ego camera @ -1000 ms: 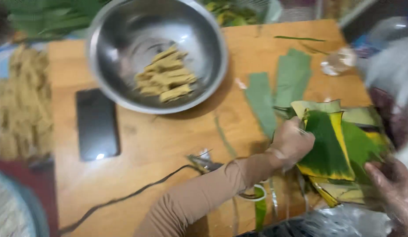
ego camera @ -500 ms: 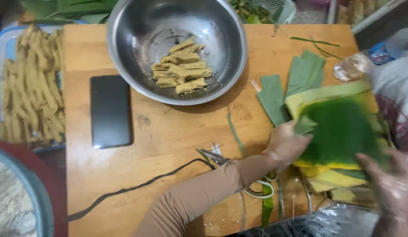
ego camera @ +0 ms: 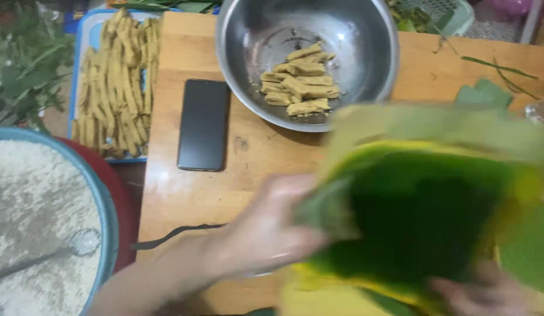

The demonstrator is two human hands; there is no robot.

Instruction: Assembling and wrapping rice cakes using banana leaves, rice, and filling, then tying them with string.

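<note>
The left hand, blurred by motion, is closed on the left edge of a big green leaf with yellow borders, fingers pressed into the fold where the leaf bends upward; the right hand shows only in part at the bottom right corner, under the leaf's lower edge and touching it, though whether its fingers are clamped round the leaf cannot be told through the blur. The 2 hands are apart, 1 at each lower side of the leaf, which is lifted above the wooden table and covers most of the right half of the view. Behind the leaf on the table stands a round steel bowl with a small heap of tan sticks in its bottom. Left of the bowl and just beside it lies a dark phone, face up. A black cord runs across the table near the left forearm. Beyond the table's left edge is a blue tray loaded with many more tan sticks, and at the lower left a blue-rimmed basin of white rice with a metal spoon resting in it. Cut green leaf strips lie at the far right of the table
</note>
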